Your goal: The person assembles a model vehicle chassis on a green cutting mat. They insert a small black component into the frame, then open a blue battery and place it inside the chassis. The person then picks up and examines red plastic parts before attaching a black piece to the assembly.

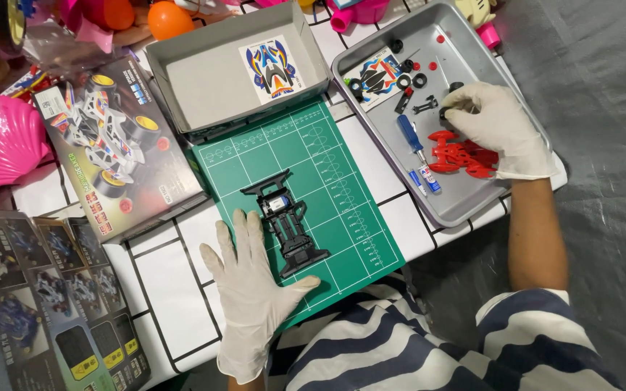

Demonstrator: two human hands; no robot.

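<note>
A head-worn camera looks down on a counter covered in a white cloth with a black grid. In the middle lies a green cutting mat, and on it a black toy car chassis, long and narrow, with open framework, a wider bar at each end and a small silver and blue motor near its far end. It carries no wheels and no body shell.

The left hand, in a white glove, lies flat on the mat with fingers spread wide, holding nothing; its thumb touches the near end of the chassis.

The right hand, also gloved, reaches into a metal tray at the right. Its fingertips are pinched narrowly on a small black part, mostly hidden by the fingers, so its shape cannot be told. Just below the hand lies a red plastic parts frame, partly covered by the palm. Also in the tray are a blue-handled screwdriver, a small tube, a sticker sheet and scattered black rings and red bits too small to make out.

Beyond the mat sits an open grey box holding another sticker sheet. To the left lie a model car box lid and a printed instruction sheet, cut off by the frame edge. Toys along the top edge are cropped.
</note>
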